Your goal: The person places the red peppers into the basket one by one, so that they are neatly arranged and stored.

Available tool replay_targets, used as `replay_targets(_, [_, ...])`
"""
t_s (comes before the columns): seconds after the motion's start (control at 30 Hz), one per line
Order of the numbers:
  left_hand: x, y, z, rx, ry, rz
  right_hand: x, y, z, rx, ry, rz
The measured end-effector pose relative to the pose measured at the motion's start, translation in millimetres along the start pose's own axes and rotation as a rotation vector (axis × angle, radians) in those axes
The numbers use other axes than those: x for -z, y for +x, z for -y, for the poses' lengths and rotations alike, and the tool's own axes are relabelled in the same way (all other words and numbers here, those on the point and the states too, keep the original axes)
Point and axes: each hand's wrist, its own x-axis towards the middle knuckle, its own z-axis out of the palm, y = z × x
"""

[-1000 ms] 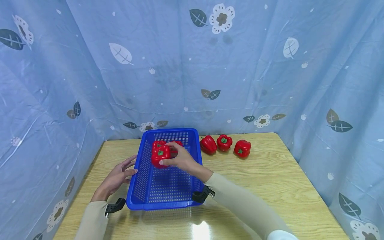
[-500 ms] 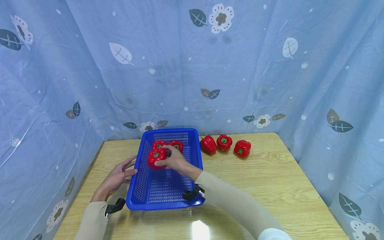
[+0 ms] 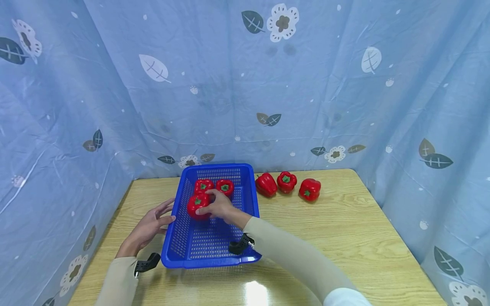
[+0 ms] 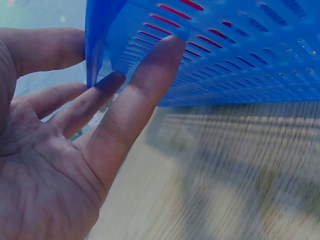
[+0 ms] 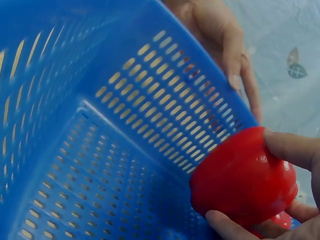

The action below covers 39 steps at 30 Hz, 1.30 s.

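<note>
A blue plastic basket point(image 3: 214, 253) with slotted walls stands on the table. My right hand point(image 3: 220, 206) is inside it and holds a red bell pepper point(image 3: 197, 208), green stem end up, between thumb and fingers; the right wrist view shows this bell pepper point(image 5: 240, 180) close up. Two more red bell peppers lie behind it at the basket's far end, the left one point(image 3: 203, 185) and the right one point(image 3: 226, 187). At the basket's left side, my left hand point(image 3: 150, 225) holds the rim, its fingers point(image 4: 122, 117) against the outer wall in the left wrist view.
Right of the basket, three red bell peppers lie on the wooden table point(image 3: 325, 238): one on its side point(image 3: 266, 185), a middle one point(image 3: 286, 182) and a right one point(image 3: 309, 190). A blue patterned curtain point(image 3: 237, 85) encloses the back and both sides.
My right hand has moved left and lower with the bell pepper, bringing it down into the basket. The bell pepper behind on the right has come into fuller view. My left hand stays put.
</note>
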Motion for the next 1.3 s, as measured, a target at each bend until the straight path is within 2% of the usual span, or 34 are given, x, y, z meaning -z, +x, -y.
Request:
replay_targets(0.13, [0.6, -0.2, 0.1, -0.006, 0.003, 0.001, -3, 2.7, -4, -0.009, -0.035, -0.007])
replay_targets(0.33, [0.1, 0.6, 1.4, 0.006, -0.008, -0.008, -7, 8.5, -11, 0.019, -0.092, -0.030])
replay_targets(0.6, [0.2, 0.4, 1.1, -0.004, 0.005, 0.006, -12, 10.9, -11, 0.027, -0.182, -0.074])
replay_targets(0.67, [-0.1, 0.5, 0.8, 0.006, -0.003, -0.007, -13, 11.1, -11, 0.031, -0.194, -0.078])
replay_targets(1.3, [-0.5, 1.3, 2.2, -0.002, 0.005, -0.017, -8, 3.5, -10, 0.076, -0.180, -0.084])
